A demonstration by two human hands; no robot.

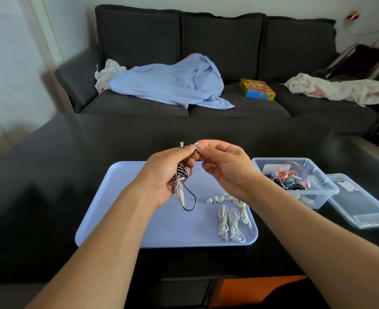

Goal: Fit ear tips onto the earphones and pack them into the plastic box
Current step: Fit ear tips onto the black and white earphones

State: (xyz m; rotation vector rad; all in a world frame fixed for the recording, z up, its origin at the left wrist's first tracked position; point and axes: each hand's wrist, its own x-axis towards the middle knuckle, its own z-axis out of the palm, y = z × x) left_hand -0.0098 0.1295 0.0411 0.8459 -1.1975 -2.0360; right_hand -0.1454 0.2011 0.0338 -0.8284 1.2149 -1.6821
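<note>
My left hand (165, 172) grips a bundled black-and-white earphone (180, 177) above the blue tray (139, 219); its plug end and a black cable loop hang down below the palm. One earbud tip sticks up past my fingers. My right hand (223, 166) pinches a small white ear tip (196, 145) against the earbud held by the left fingertips. Several bundled white earphones (229, 216) lie on the tray's right part. The clear plastic box (318, 197) stands right of the tray with coloured earphones (289, 178) inside.
The box's clear lid (362, 201) lies flat to the right of the box. Everything sits on a dark table (50, 186). Behind it is a dark sofa (240, 108) with a blue blanket, a colourful box and white cloths.
</note>
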